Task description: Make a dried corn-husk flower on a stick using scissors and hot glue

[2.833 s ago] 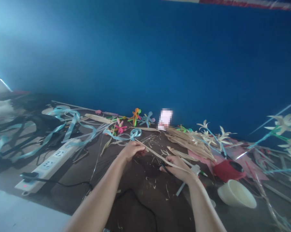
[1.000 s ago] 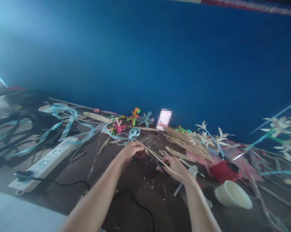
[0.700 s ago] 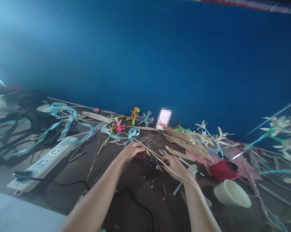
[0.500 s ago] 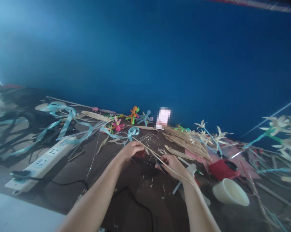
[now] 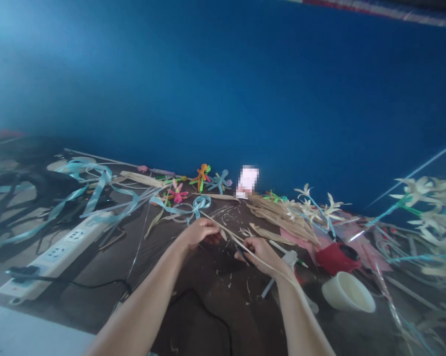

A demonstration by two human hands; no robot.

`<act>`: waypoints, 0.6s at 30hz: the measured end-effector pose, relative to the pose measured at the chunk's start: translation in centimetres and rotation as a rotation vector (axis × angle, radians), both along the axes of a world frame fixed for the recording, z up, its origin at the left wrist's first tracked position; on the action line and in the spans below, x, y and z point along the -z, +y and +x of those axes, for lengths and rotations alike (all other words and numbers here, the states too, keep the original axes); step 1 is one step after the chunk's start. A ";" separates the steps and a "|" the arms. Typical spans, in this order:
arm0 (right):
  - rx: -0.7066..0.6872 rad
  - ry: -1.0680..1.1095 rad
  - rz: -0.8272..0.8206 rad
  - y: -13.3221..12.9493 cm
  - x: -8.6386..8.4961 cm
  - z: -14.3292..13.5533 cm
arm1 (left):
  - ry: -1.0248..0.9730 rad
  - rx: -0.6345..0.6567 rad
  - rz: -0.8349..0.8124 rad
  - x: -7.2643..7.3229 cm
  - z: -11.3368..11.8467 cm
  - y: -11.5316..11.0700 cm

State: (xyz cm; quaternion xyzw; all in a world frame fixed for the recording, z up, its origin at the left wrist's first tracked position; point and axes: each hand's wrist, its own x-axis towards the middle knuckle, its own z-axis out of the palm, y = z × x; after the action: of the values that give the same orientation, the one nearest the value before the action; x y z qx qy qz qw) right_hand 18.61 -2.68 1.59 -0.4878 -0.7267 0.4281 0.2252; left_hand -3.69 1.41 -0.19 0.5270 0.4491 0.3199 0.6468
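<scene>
Brown tabletop [image 5: 199, 279]: pale fibrous strip [image 5: 231, 235] slanted at six o'clock; left hand [image 5: 198, 234] pinched it; right hand [image 5: 262, 253], five o'clock, closed round black tool [image 5: 246, 257]; power strip [image 5: 65, 248] lay at eight.

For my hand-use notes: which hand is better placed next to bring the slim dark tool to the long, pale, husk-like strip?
Probably the right hand: its fingers hold the slim dark tool near the strip. The left hand is occupied, pinching the strip.
</scene>
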 end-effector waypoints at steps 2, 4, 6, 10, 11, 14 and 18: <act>-0.006 0.020 -0.006 0.0 0.2 0.0 | 0.006 0.026 0.004 0.0 0.2 -0.1; -0.004 0.040 -0.027 0.1 0.4 0.0 | 0.005 0.033 0.010 0.0 0.3 -0.1; -0.005 0.065 -0.052 0.2 0.8 0.0 | -0.010 0.029 0.005 -0.1 0.4 -0.2; -0.017 0.077 -0.058 0.4 1.2 -0.3 | -0.012 0.037 0.004 -0.3 0.5 -0.3; -0.010 0.069 -0.057 0.4 1.3 -0.4 | -0.004 0.040 0.010 -0.3 0.5 -0.4; -0.008 0.065 -0.067 0.3 1.1 -0.5 | 0.014 0.033 0.015 -0.2 0.6 -0.4; -0.029 0.057 -0.033 0.2 0.8 -0.1 | 0.001 0.023 -0.010 0.0 0.6 -0.3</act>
State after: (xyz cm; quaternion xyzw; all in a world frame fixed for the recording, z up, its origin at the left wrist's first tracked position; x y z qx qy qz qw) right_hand 18.48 -2.50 0.79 -0.4685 -0.7197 0.4569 0.2317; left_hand -3.11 1.07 -0.21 0.5291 0.4449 0.3098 0.6528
